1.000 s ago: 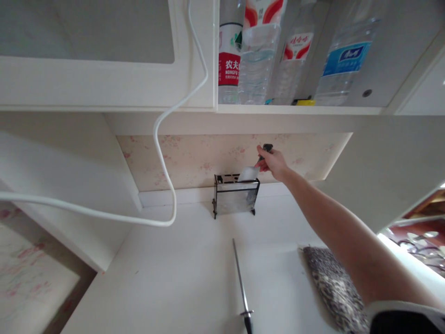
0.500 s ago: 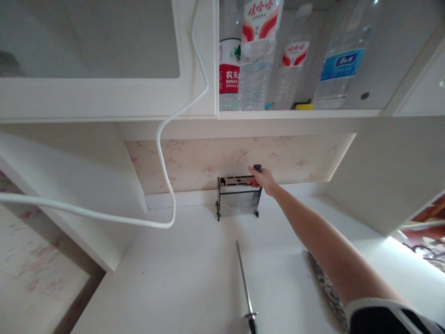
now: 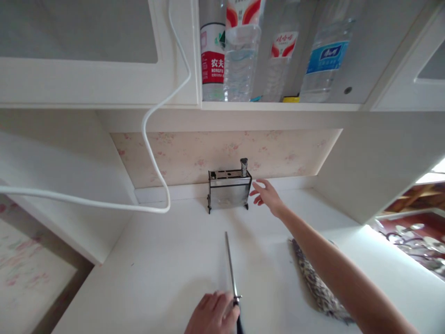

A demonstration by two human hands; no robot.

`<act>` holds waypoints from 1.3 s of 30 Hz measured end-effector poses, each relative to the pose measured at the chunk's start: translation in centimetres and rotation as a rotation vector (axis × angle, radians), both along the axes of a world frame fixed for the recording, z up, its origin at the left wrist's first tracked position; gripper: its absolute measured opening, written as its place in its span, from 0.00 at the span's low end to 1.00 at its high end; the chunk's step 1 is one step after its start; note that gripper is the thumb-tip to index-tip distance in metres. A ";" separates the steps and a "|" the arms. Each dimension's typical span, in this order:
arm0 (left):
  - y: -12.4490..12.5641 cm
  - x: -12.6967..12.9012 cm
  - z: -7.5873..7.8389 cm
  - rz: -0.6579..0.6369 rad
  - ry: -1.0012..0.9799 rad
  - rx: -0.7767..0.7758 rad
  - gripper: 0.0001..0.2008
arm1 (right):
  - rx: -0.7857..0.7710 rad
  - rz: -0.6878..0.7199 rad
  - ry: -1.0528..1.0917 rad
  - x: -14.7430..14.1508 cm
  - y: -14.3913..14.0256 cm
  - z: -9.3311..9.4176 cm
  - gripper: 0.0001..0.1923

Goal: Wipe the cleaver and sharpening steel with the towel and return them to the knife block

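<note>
Sharpening steel [image 3: 231, 264] – one, flat on counter [image 3: 167, 260] in front of knife block [image 3: 228, 191], left hand [image 3: 212, 316] clenched on its handle, right hand [image 3: 266, 195] empty, fingers spread, just right of block – one knife handle [image 3: 244, 166] seated, four bottles [image 3: 239, 51] shelved above.

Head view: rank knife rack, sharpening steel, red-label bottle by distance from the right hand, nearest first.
From the right hand, open above the counter:
1. Knife rack, just to its left against the back wall.
2. Sharpening steel, lying on the counter, nearer the camera, left hand on its handle.
3. Red-label bottle, up on the shelf.
</note>
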State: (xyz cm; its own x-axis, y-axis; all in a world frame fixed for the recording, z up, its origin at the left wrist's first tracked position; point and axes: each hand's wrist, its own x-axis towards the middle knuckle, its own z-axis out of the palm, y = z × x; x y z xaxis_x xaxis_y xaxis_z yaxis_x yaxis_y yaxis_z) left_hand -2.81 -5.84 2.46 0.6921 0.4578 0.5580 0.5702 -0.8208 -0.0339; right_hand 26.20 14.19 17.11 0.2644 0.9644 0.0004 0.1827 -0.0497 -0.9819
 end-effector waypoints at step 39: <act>26.9 7.3 25.0 -0.020 -1.218 -0.372 0.17 | -0.065 -0.053 -0.318 1.0 -20.0 -16.4 0.25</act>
State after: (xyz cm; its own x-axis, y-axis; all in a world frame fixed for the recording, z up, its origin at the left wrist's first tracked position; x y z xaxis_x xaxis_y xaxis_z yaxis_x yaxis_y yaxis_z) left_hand 4.45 21.04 27.48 -0.1671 0.7182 0.6755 0.0580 -0.6767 0.7339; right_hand 27.25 -5.78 0.75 0.3111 0.9499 0.0297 0.4749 -0.1283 -0.8706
